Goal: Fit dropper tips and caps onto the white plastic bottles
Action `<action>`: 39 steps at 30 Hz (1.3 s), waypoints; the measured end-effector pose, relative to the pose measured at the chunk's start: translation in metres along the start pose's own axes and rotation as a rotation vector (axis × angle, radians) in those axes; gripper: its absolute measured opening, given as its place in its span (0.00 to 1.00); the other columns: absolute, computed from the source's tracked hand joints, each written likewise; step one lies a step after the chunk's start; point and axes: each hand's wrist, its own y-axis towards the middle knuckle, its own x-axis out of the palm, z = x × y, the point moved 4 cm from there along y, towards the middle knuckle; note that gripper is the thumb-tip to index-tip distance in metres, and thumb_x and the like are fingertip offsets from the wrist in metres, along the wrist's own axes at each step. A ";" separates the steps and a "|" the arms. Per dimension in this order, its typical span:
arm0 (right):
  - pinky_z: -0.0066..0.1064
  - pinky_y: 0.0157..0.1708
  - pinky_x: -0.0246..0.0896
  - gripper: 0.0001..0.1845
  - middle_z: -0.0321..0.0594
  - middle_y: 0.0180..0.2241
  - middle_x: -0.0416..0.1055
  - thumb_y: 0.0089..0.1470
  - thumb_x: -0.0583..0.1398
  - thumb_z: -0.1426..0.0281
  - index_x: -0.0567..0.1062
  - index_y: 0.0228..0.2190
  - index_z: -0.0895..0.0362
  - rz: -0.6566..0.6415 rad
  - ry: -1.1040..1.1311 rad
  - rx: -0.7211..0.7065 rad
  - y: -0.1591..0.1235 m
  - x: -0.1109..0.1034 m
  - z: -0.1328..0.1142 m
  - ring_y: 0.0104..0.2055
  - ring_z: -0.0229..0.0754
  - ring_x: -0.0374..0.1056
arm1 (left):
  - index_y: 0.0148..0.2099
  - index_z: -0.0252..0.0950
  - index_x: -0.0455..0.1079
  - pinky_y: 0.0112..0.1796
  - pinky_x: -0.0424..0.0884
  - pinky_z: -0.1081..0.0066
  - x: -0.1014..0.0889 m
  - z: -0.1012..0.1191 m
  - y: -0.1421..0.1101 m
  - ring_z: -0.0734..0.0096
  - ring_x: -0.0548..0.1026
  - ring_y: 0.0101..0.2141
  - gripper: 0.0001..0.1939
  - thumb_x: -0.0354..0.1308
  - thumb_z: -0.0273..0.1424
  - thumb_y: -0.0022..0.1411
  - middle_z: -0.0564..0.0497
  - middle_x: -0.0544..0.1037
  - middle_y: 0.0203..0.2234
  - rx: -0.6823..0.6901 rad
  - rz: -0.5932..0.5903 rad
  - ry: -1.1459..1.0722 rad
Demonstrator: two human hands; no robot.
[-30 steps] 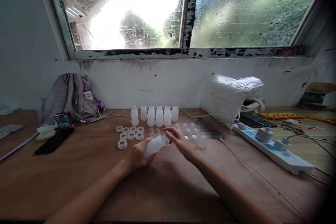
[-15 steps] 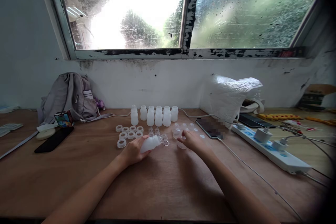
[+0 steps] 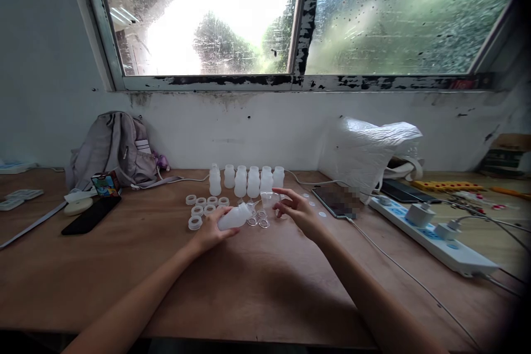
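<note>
My left hand [image 3: 211, 234] is wrapped round a frosted white baby bottle [image 3: 231, 218], which lies tilted with its neck to the right. Between the fingers of my right hand [image 3: 301, 213] is a clear cup-shaped cap [image 3: 269, 200], held just right of the bottle's neck and apart from it. Several clear teats [image 3: 263, 222] with round rims lie between the hands. To the left, white screw rings [image 3: 195, 223] are grouped on the table. Behind stands a row of frosted bottles [image 3: 253, 183]; the leftmost bottle [image 3: 214, 181] has a top on.
Small white discs [image 3: 322, 214] lie right of my right hand, beside a phone [image 3: 332, 201] on a cable. Farther right is a power strip [image 3: 431, 238] with plugs. A white plastic bag [image 3: 357, 149] stands behind. At left are a backpack [image 3: 110, 149] and a black phone [image 3: 91, 215].
My right hand has lifted the clear cap off the table and brought it left toward the bottle. My left hand still holds the bottle. The view has shifted slightly.
</note>
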 end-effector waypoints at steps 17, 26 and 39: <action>0.31 0.38 0.57 0.10 0.41 0.40 0.64 0.42 0.60 0.63 0.71 0.26 0.57 -0.056 0.025 -0.023 -0.006 0.025 0.005 0.39 0.39 0.62 | 0.48 0.39 0.63 0.42 0.62 0.67 0.006 0.001 -0.002 0.64 0.68 0.40 0.26 0.60 0.35 0.44 0.49 0.70 0.39 0.094 -0.048 0.045; 0.30 0.32 0.59 0.12 0.38 0.30 0.68 0.43 0.60 0.64 0.71 0.31 0.56 -0.056 0.027 0.009 -0.007 0.027 0.005 0.31 0.37 0.64 | 0.48 0.40 0.64 0.42 0.62 0.67 0.004 0.005 -0.003 0.64 0.68 0.40 0.25 0.60 0.35 0.44 0.50 0.70 0.39 0.105 -0.044 0.044; 0.36 0.38 0.61 0.19 0.43 0.36 0.70 0.41 0.61 0.64 0.71 0.38 0.59 -0.157 0.172 0.169 -0.008 0.034 0.022 0.37 0.41 0.66 | 0.49 0.41 0.63 0.38 0.65 0.70 0.004 0.000 -0.005 0.68 0.68 0.35 0.27 0.60 0.36 0.45 0.49 0.68 0.36 0.164 -0.018 0.155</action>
